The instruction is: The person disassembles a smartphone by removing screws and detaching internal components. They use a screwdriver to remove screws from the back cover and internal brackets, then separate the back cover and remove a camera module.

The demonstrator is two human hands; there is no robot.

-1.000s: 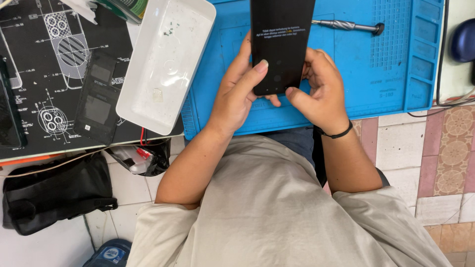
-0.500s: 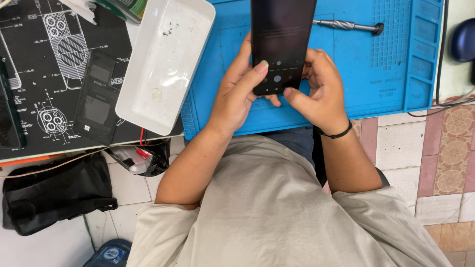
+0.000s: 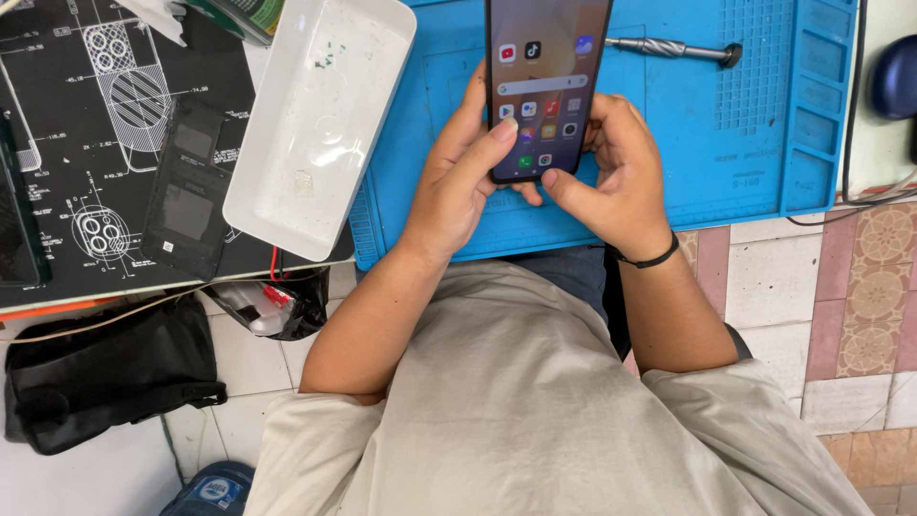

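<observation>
Grip the phone (image 3: 544, 86) closed in both hands: left hand (image 3: 458, 182), right hand (image 3: 616, 172). Tap lightly with your thumbs.

Bench and floor clutter, seen from above.
Blue silicone work mat (image 3: 764, 162) on bench, w/ small compartments along its right edge; metal screwdriver (image 3: 669, 49) lies across mat's upper part. White rectangular tray (image 3: 287, 182) sits tilted, overlapping mat's left edge, few tiny specks inside. Left of tray: black mat w/ white technical drawings (image 3: 86, 182); a dark flat rectangular part (image 3: 186, 191) lies on it, just beside tray. Dark blue rounded object (image 3: 896, 76) at far right, cut by frame edge, kind unclear. Below bench: black bag (image 3: 105, 373) on tiled floor (image 3: 860, 315), black plastic bag w/ red bit (image 3: 272, 304) near bench edge.
</observation>
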